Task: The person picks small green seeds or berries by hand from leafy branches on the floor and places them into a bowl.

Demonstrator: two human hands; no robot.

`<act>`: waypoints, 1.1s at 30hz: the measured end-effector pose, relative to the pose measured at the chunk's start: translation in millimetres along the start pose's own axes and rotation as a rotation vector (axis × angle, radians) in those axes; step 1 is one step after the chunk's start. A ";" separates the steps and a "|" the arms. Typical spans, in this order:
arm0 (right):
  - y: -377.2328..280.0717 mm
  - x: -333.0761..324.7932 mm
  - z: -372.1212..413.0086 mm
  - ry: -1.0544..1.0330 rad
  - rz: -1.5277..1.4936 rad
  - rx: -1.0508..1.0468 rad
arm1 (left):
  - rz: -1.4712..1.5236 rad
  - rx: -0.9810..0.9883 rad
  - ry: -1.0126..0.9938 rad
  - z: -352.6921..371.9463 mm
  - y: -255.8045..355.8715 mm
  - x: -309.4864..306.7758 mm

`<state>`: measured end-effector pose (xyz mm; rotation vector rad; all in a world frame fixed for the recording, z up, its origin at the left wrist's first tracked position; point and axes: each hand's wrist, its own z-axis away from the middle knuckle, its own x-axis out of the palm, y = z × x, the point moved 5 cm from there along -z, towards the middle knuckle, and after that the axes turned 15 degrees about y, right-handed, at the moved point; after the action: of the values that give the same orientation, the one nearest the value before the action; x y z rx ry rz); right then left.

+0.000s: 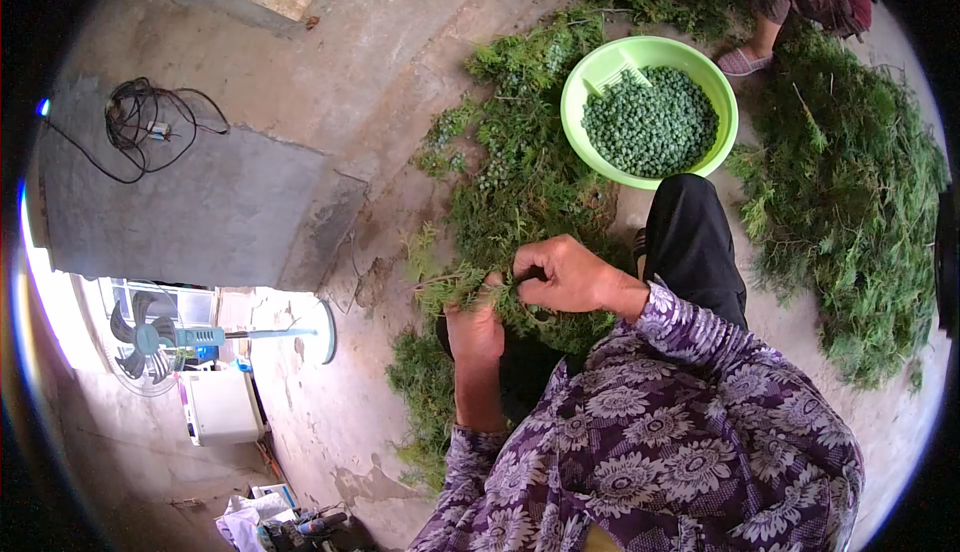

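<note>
Head view: the left hand (475, 332), fingers closed, grips a feathery green conifer sprig (440, 290) above a loose heap of cut green branches (495, 214). The right hand (568, 274) is beside it, fingers curled into a pinch; what they hold cannot be told. Beyond, a round lime-green plastic basin (571, 117) contains small blue-green berries (650, 127).

Floor (420, 52): stained concrete. Directly on it: leafy cuttings (500, 202), a green basin (572, 117) beside them, a larger heap (850, 212) rightward, apparently a fan base (326, 332) leftward.
</note>
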<state>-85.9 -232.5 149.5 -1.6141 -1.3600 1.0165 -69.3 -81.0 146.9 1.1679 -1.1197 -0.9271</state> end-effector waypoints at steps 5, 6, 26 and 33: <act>25.9 -2.3 11.2 -0.127 -0.316 0.480 | -0.100 -0.220 0.267 -15.1 0.5 -33.8; 26.3 -4.9 10.9 -0.126 -0.316 0.483 | -0.101 -0.222 0.266 -15.4 -3.0 -33.5; 13.7 5.2 3.4 0.038 -0.202 0.185 | 0.056 -0.174 0.029 1.3 -5.8 1.1; 16.7 7.5 4.7 0.104 -0.170 0.162 | -0.036 -0.045 0.072 4.0 -4.4 1.5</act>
<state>-83.2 -226.9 131.7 -1.3881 -1.2870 0.9041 -72.8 -84.0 142.9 1.1790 -1.0177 -0.9263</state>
